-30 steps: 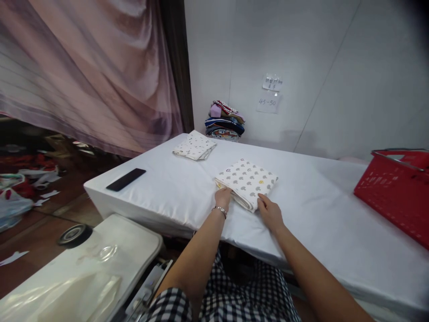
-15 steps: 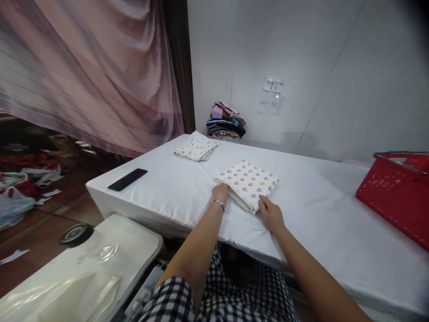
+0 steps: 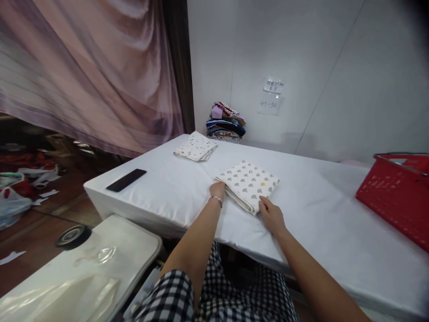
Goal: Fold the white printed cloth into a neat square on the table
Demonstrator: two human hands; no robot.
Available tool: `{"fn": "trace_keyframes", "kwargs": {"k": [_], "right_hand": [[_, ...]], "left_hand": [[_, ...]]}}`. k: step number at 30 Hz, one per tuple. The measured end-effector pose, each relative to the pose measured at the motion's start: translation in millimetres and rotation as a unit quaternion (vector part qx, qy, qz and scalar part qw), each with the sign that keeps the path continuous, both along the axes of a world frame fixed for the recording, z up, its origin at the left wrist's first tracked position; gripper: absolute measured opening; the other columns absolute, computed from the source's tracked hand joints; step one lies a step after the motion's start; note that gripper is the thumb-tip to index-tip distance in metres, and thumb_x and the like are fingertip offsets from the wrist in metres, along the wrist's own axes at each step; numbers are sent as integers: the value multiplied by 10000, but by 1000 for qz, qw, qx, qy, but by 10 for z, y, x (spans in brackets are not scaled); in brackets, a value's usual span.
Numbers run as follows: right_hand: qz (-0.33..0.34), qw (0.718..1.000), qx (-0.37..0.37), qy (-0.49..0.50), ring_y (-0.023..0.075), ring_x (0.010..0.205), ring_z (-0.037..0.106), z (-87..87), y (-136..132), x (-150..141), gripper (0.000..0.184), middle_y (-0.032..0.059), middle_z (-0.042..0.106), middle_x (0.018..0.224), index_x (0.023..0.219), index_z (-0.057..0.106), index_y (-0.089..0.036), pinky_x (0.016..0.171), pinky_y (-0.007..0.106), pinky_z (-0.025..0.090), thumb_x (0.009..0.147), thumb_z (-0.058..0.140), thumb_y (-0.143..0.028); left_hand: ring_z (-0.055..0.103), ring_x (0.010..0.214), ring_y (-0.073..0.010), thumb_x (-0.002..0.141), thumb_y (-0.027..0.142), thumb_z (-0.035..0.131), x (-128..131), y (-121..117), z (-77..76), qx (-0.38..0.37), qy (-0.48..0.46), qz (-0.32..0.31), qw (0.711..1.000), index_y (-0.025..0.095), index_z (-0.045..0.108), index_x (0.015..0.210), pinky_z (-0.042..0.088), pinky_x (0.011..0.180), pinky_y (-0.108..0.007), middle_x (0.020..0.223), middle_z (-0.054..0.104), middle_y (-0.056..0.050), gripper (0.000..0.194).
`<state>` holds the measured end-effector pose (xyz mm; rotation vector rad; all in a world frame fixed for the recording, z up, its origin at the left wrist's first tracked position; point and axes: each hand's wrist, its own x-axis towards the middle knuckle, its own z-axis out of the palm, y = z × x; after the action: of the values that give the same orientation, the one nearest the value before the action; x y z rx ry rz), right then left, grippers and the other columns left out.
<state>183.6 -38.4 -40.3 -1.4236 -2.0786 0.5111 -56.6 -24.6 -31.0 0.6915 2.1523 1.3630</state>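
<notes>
A folded white cloth with grey and yellow prints [image 3: 248, 184] lies on the white-covered table [image 3: 311, 214]. My left hand [image 3: 217, 190], a bracelet on its wrist, touches the cloth's near left corner with curled fingers. My right hand [image 3: 270, 213] rests at the near right corner, fingertips against the folded edge. I cannot tell whether either hand actually grips the fabric. A second folded white cloth with small prints [image 3: 195, 146] lies farther back on the left.
A black phone [image 3: 126, 180] lies near the table's left edge. A stack of coloured folded clothes [image 3: 225, 121] stands against the wall. A red basket [image 3: 395, 192] sits at the right. A white machine top [image 3: 83, 268] is at lower left, a pink curtain [image 3: 90, 76] behind.
My left hand has slid a little farther along the cloth's left edge. The right hand has hardly moved. The cloth stays in place.
</notes>
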Motion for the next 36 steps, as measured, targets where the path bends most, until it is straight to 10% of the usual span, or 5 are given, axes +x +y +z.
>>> {"fn": "trace_keyframes", "kwargs": {"k": [36], "right_hand": [[1,1000,8,8,209,821,632,-47,28,-3,445,28,695,902,1197,571,-248,745,326,471,877,363,-477]], "left_hand": [[336,384,-83,683,179,532,-256,27,65,83,-207,57,973,203,417,547,226,416,-209,420,312,64,180]]}}
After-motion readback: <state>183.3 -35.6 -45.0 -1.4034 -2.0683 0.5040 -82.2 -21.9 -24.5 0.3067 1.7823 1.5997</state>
